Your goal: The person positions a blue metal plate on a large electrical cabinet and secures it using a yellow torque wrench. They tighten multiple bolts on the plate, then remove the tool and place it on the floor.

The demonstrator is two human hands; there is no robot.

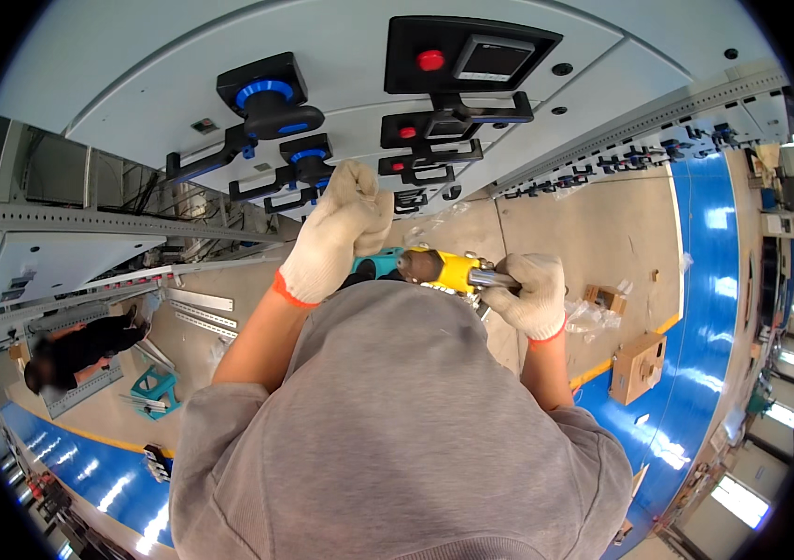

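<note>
My left hand (pixel 350 224), in a white knit glove with an orange cuff, is raised by the cabinet front with its fingers curled closed. It is close below a black-and-blue rotary handle (pixel 308 159); what it pinches, if anything, is hidden. My right hand (pixel 535 294), gloved the same way, closes around the silver metal end of a yellow-and-brown tool (pixel 453 271), whose exact kind I cannot make out. Small metal parts (pixel 473 256) show around the tool. Part of a teal stool-like thing (pixel 378 263) shows beside it, in front of my body.
Grey cabinet doors carry a larger rotary handle (pixel 269 98), black pull handles and a panel with a red button (pixel 429 61). Another person (pixel 89 350) is low at the left, near a teal stool (pixel 154 390). Cardboard boxes (pixel 638 367) and plastic wrap (pixel 593 319) lie on the right.
</note>
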